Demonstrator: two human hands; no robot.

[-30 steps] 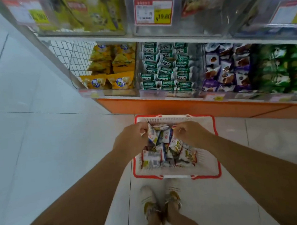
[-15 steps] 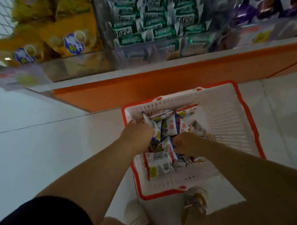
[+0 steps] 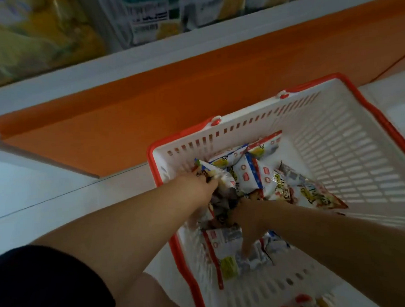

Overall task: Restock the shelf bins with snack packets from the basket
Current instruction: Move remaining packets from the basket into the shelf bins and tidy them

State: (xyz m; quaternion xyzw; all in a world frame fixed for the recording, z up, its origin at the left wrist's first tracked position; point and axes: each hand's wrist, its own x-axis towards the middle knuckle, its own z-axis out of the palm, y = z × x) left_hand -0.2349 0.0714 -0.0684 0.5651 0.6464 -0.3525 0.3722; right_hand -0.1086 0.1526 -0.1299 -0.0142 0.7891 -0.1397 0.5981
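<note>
The left hand (image 3: 198,185) is reaching into the near-left part of the pile, its fingertips buried among the packets (image 3: 249,176), so whether it is gripping any cannot be told. The right hand (image 3: 248,223) is lying just beside it, a little nearer the person, with its fingers (image 3: 246,249) stretching down flat over the lowest packets and curling round nothing visible. Both hands are touching the pile, and packets are showing between them and on the far side of them.

About ten packets are showing, mostly white with red, blue and yellow print. They are overlapping and partly blurred, so an exact count is not possible. All are lying inside the one basket (image 3: 336,161), heaped toward its left half, while its right half is showing bare slotted wall.

The basket, white with a red rim, is sitting on the pale floor (image 3: 35,183), close to the orange base (image 3: 171,92) of the shelf (image 3: 146,56). Above the shelf's white edge, at least two bins (image 3: 41,39) are showing, blurred, the left one holding yellow packs.
</note>
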